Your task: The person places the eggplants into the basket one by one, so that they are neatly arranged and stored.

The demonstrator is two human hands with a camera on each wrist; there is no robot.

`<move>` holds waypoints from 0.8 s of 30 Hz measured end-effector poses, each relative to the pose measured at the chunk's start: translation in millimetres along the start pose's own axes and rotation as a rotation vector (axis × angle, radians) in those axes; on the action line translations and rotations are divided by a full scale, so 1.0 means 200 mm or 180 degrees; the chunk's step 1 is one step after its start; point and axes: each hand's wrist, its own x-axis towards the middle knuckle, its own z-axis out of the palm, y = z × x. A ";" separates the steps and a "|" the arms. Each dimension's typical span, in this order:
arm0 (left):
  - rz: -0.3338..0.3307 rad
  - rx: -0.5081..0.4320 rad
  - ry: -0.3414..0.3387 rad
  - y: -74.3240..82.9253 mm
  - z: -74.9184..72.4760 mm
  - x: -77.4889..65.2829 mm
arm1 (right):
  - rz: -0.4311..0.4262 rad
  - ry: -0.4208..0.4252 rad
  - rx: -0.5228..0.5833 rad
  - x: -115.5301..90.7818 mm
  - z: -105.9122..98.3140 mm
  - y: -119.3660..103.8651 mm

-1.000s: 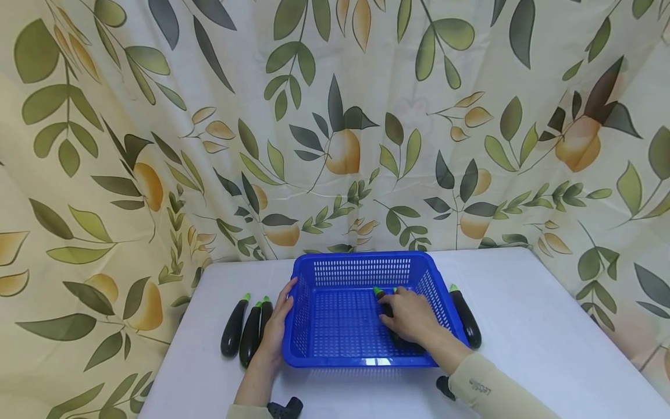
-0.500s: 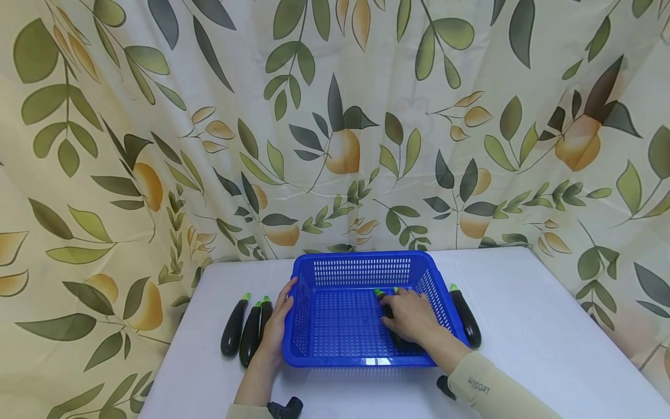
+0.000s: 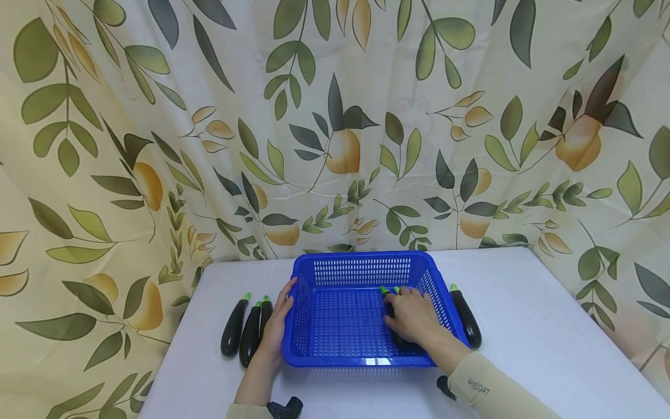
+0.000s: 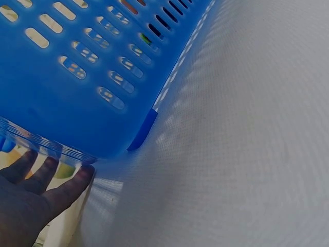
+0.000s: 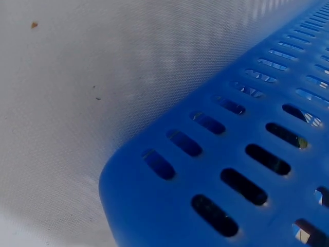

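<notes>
A blue plastic basket (image 3: 342,361) with slotted walls sits on the white-covered table. My left hand (image 3: 274,329) rests against its left side; the left wrist view shows extended fingers (image 4: 67,193) touching the wall near a corner. Inside the basket, at its right, my right hand (image 3: 413,317) holds a dark eggplant (image 3: 402,342) from above, thumb on its left side. A second green stem (image 3: 396,289) shows just past the fingers; the hand hides the body below it. In the right wrist view, only the basket's outer wall (image 5: 154,206) and the cloth appear, without the hand.
Several eggplants lie outside the basket: one at the far left (image 3: 235,326), others close to my left forearm (image 3: 251,337), and one along the right wall (image 3: 466,317). A leaf-and-fruit patterned curtain (image 3: 335,145) hangs behind the table (image 3: 523,314).
My right hand and the eggplant under it have shifted slightly right, bringing its green stem closer to the second one. The left hand and basket have stayed in place.
</notes>
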 end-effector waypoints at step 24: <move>0.0004 -0.0034 -0.0037 0.01 0.00 0.00 | 0.0061 0.0004 0.0048 0.00 -0.01 -0.01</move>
